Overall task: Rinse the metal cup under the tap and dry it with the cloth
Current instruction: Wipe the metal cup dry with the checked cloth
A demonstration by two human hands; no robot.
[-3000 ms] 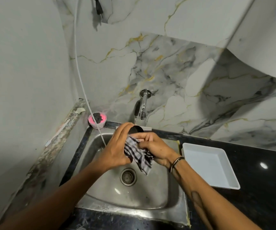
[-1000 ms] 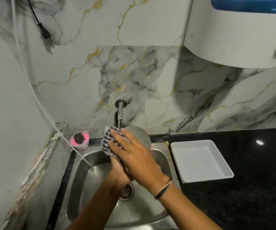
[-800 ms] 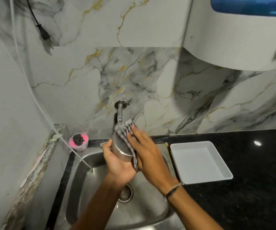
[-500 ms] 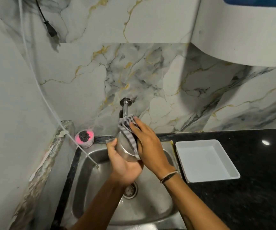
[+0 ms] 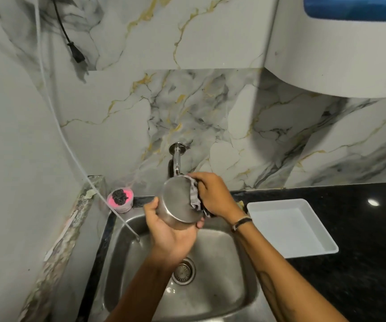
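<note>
A shiny metal cup (image 5: pixel 177 201) is held above the steel sink (image 5: pixel 240 282), just below the tap (image 5: pixel 177 159). My left hand (image 5: pixel 170 238) grips the cup from underneath, with the cup's base turned toward me. My right hand (image 5: pixel 213 194) presses a crumpled checked cloth (image 5: pixel 195 197) against the cup's right side. No water is seen running from the tap.
A white tray (image 5: pixel 289 226) lies on the black counter (image 5: pixel 361 263) right of the sink. A pink tub (image 5: pixel 120 201) with a dark scrubber sits at the sink's back left corner. A white hose (image 5: pixel 71 154) hangs down into the sink. A white appliance (image 5: pixel 326 54) hangs upper right.
The cloth has shifted from the cup's top and front to its right side. The cup has turned in my left hand, so more of its bare metal shows.
</note>
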